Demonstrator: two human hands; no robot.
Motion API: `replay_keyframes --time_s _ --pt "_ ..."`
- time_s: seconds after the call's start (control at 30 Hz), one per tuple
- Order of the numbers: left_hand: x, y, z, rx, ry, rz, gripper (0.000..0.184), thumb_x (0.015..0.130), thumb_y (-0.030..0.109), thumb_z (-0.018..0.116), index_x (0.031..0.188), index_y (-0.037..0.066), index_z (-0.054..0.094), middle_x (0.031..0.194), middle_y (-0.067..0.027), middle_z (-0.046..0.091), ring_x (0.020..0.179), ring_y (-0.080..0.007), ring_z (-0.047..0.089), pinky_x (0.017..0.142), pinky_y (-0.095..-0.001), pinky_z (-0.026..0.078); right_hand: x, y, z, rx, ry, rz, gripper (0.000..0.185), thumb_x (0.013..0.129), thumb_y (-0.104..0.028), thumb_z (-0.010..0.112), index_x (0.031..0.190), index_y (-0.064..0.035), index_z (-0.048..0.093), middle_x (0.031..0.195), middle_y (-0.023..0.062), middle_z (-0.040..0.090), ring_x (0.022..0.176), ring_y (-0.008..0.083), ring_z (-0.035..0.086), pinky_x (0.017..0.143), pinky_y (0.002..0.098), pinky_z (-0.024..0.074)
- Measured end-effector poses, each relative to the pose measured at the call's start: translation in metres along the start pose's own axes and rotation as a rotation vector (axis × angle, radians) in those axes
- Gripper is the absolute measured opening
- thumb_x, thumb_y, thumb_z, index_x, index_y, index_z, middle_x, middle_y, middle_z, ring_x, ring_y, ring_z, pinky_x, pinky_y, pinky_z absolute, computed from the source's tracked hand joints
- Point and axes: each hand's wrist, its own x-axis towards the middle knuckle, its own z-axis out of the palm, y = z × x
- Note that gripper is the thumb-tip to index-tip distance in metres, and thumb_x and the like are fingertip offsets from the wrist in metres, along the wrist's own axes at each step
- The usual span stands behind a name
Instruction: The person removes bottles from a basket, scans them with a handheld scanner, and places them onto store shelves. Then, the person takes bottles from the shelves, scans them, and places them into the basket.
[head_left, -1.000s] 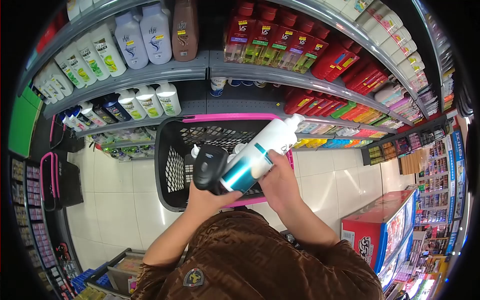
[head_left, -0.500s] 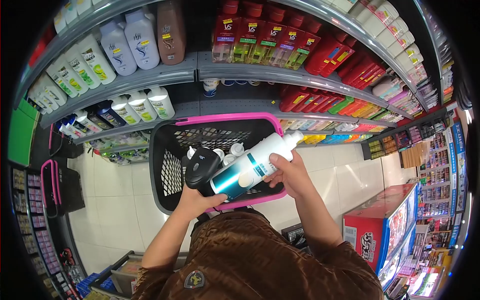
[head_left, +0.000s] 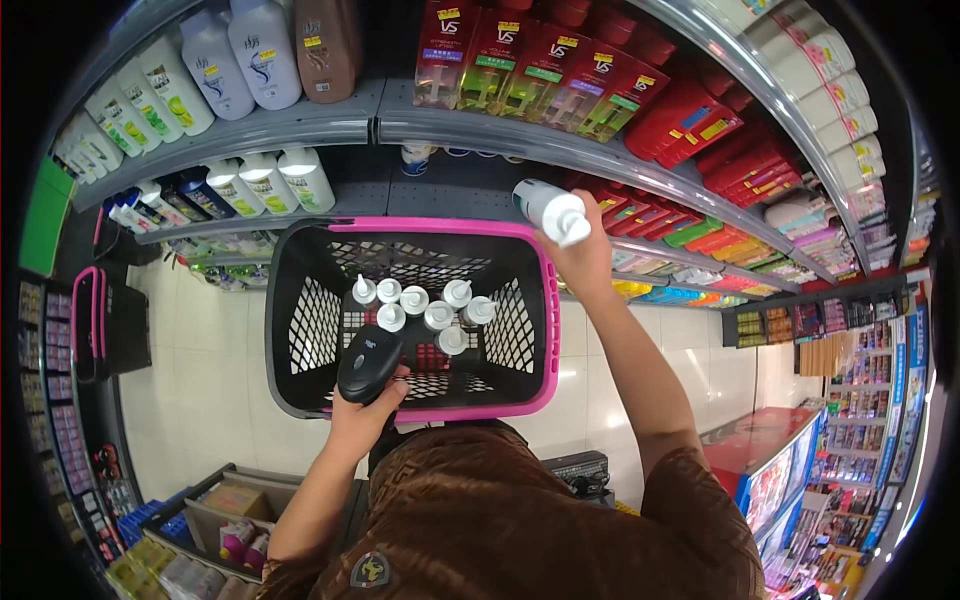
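Observation:
My right hand (head_left: pixel 582 252) is closed around a white pump bottle (head_left: pixel 546 207), held tilted at the lower shelf (head_left: pixel 450 203) with its pump end toward me. Whether its base touches the shelf I cannot tell. Wrapped in my left hand (head_left: pixel 366 418) is a black handheld barcode scanner (head_left: pixel 369 362), over the near side of a shopping basket (head_left: pixel 553 345). The basket is black mesh with a pink rim. Several white pump bottles (head_left: pixel 438 316) stand upright inside it, seen from above.
Red shampoo boxes (head_left: pixel 532 72) and white bottles (head_left: pixel 175 85) line the upper shelf. Another black basket with pink handles (head_left: pixel 120 320) is at the left. A red display case (head_left: pixel 757 450) stands at the right, and a cart with cartons (head_left: pixel 235 500) is close behind my left arm.
The pump bottle has moved from above the basket up and forward to the shelf in my right hand. My left thumb has left the bottle, and the scanner has shifted slightly left and down.

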Motion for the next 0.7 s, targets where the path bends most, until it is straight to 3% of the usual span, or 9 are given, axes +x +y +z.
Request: replay_keyframes --time_s 0.1,0.17,0.23,0.27,0.3,0.33,0.37,0.43,0.7 --pt "-0.01 -0.011 0.009 -0.017 0.058 0.008 0.039 0.091 -0.002 0.069 0.128 0.003 0.061 0.113 -0.009 0.07 0.088 -0.0156 0.07 0.069 -0.0274 0.054 0.045 0.051 0.027 -0.008 -0.072 0.042 0.085 0.074 -0.026 0.09 0.143 -0.0072 0.044 0.121 0.0208 0.068 0.113 0.0378 0.068 0.094 0.0434 0.0543" --pt "-0.017 -0.011 0.013 0.02 0.107 -0.019 0.037 0.091 -0.002 0.069 0.126 0.003 0.062 0.112 -0.0087 0.07 0.089 -0.0154 0.069 0.071 -0.028 0.054 0.073 0.068 0.043 -0.041 -0.07 0.129 0.084 0.073 -0.031 0.09 0.14 -0.0021 0.048 0.116 0.0213 0.071 0.109 0.0395 0.07 0.093 0.0456 0.0545" --pt "-0.026 -0.01 0.018 -0.029 0.188 -0.031 0.036 0.09 -0.002 0.069 0.125 0.003 0.062 0.112 -0.009 0.07 0.091 -0.0156 0.069 0.072 -0.028 0.054 0.102 0.087 0.057 -0.16 -0.161 0.209 0.078 0.076 -0.034 0.087 0.137 -0.0009 0.052 0.124 0.0227 0.068 0.115 0.0373 0.067 0.098 0.0435 0.0528" --pt "-0.03 -0.004 0.022 -0.098 0.247 -0.071 0.035 0.089 -0.004 0.069 0.123 0.002 0.063 0.11 -0.007 0.072 0.089 -0.0103 0.065 0.076 -0.0269 0.053 0.12 0.122 0.081 0.105 -0.155 0.107 0.08 0.078 -0.039 0.086 0.139 -0.0001 0.05 0.13 0.0216 0.065 0.121 0.0347 0.063 0.104 0.0414 0.0485" --pt "-0.035 -0.008 0.022 -0.104 0.276 -0.073 0.035 0.089 -0.004 0.069 0.123 0.002 0.063 0.11 -0.007 0.072 0.089 -0.0103 0.065 0.076 -0.0269 0.053 0.135 0.155 0.102 0.372 -0.148 0.012 0.083 0.079 -0.045 0.084 0.14 0.0006 0.049 0.136 0.0205 0.062 0.128 0.0321 0.059 0.11 0.0393 0.0442" --pt "-0.041 -0.012 0.021 -0.088 0.315 -0.084 0.035 0.089 -0.002 0.069 0.124 0.002 0.063 0.11 -0.0084 0.071 0.09 -0.0132 0.067 0.073 -0.0271 0.053 0.153 0.156 0.099 -0.183 -0.266 0.039 0.079 0.084 -0.048 0.078 0.144 -0.0042 0.051 0.145 0.0162 0.056 0.137 0.0337 0.049 0.118 0.0389 0.0341" --pt "-0.044 -0.015 0.021 -0.071 0.349 -0.093 0.035 0.089 0.0 0.069 0.124 0.003 0.062 0.111 -0.0098 0.07 0.091 -0.0161 0.068 0.071 -0.0274 0.054 0.172 0.173 0.107 -0.174 -0.281 0.023 0.079 0.084 -0.048 0.078 0.144 -0.0042 0.051 0.145 0.0162 0.056 0.137 0.0337 0.049 0.118 0.0389 0.0341" --pt "-0.051 -0.013 0.022 -0.102 0.393 -0.086 0.036 0.089 0.001 0.069 0.124 0.003 0.062 0.111 -0.0103 0.07 0.092 -0.0167 0.068 0.072 -0.0281 0.054 0.2 0.212 0.137 -0.338 -0.087 -0.288 0.078 0.086 -0.048 0.076 0.148 -0.0085 0.049 0.144 0.0151 0.057 0.138 0.0357 0.047 0.121 0.0405 0.0303" --pt "-0.062 -0.017 0.017 -0.138 0.417 -0.077 0.039 0.089 0.003 0.071 0.126 0.003 0.061 0.114 -0.0093 0.069 0.096 -0.0171 0.068 0.074 -0.0288 0.054 0.209 0.188 0.142 -0.458 -0.109 -0.385 0.076 0.087 -0.048 0.075 0.147 -0.0083 0.05 0.143 0.0158 0.058 0.138 0.0351 0.047 0.121 0.0407 0.0302"
